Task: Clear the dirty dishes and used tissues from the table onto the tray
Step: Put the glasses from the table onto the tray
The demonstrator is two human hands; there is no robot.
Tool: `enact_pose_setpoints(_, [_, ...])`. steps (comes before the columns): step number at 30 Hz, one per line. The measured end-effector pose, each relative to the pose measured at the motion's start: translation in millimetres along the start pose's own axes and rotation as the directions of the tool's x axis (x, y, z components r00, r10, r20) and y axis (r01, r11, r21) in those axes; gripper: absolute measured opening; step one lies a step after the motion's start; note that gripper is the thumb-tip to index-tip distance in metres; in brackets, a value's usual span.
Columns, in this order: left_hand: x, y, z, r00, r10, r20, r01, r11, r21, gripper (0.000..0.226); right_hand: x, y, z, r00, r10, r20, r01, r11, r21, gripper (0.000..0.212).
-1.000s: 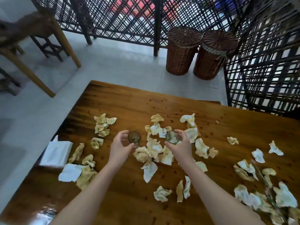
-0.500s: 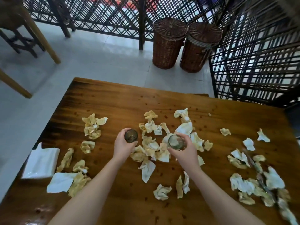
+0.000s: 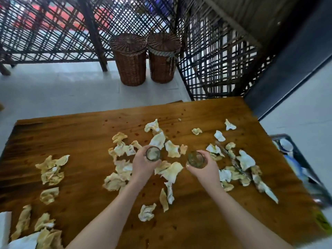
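Observation:
My left hand (image 3: 143,167) grips a small glass cup (image 3: 152,153) above the wooden table (image 3: 80,137). My right hand (image 3: 206,169) grips a second glass cup (image 3: 195,159) a little to the right of it. Both cups are upright and lifted over the table's middle. Several crumpled, stained tissues (image 3: 168,171) lie scattered below and around my hands, with more tissues (image 3: 51,169) at the left and others at the right (image 3: 246,159). A dark tray (image 3: 305,164) stands past the table's right edge and holds a white dish (image 3: 286,145).
Two wicker baskets (image 3: 131,58) stand on the floor beyond the table's far edge, against a dark lattice screen (image 3: 215,56). A white tissue pack (image 3: 4,225) lies at the table's left front corner.
Both hands have lifted the cups off the table and carried them to the right. My view has swung right, bringing the tray into sight at the table's right edge.

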State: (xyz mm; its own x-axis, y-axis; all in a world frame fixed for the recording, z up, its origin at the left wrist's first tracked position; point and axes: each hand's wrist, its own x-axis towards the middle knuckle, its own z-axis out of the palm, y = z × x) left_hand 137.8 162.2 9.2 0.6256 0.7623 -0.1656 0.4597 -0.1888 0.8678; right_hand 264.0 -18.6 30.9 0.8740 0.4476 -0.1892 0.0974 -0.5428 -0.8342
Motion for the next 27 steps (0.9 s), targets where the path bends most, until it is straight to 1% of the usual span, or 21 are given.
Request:
enact_pose_setpoints(3, [-11,24,33,0.996,0.066,0.053,-0.071,0.993,0.091,0.056,-10,21,-38,0.996,0.014,-0.089,-0.015,1.0,-0.005,0.052])
enact_pose_setpoints(6, [-26,46,67,0.987,0.066,0.146,-0.079,0.993,0.09,0.06,-24,44,-75,0.986,0.03,-0.166,-0.028,0.999,0.019,0.055])
enact_pose_setpoints(8, [-39,59,89,0.982,0.085,0.17,-0.107,0.987,0.122,0.061,-35,60,-97,0.976,0.057,-0.211,-0.048,0.998,0.048,0.058])
enact_pose_setpoints(12, [-75,82,130,0.959,0.165,0.229,-0.194,0.975,0.109,0.056,-61,92,-142,0.961,0.07,-0.268,-0.057,0.997,0.054,0.058])
enact_pose_setpoints(15, [-104,99,163,0.947,0.185,0.262,-0.215,0.973,0.087,0.057,-84,117,-178,0.947,0.085,-0.308,-0.069,0.996,0.059,0.059])
enact_pose_setpoints(18, [-132,117,199,0.93,0.204,0.306,-0.242,0.966,0.092,0.059,-103,140,-217,0.932,0.099,-0.349,-0.068,0.993,0.1,0.058])
enact_pose_setpoints(21, [-162,137,234,0.91,0.229,0.346,-0.268,0.961,0.07,0.056,-120,163,-253,0.927,0.118,-0.357,-0.076,0.989,0.129,0.056])
enact_pose_setpoints(27, [-214,177,304,0.863,0.27,0.427,-0.32,0.946,0.05,0.055,-150,213,-322,0.897,0.102,-0.43,-0.03,0.985,0.172,0.055])
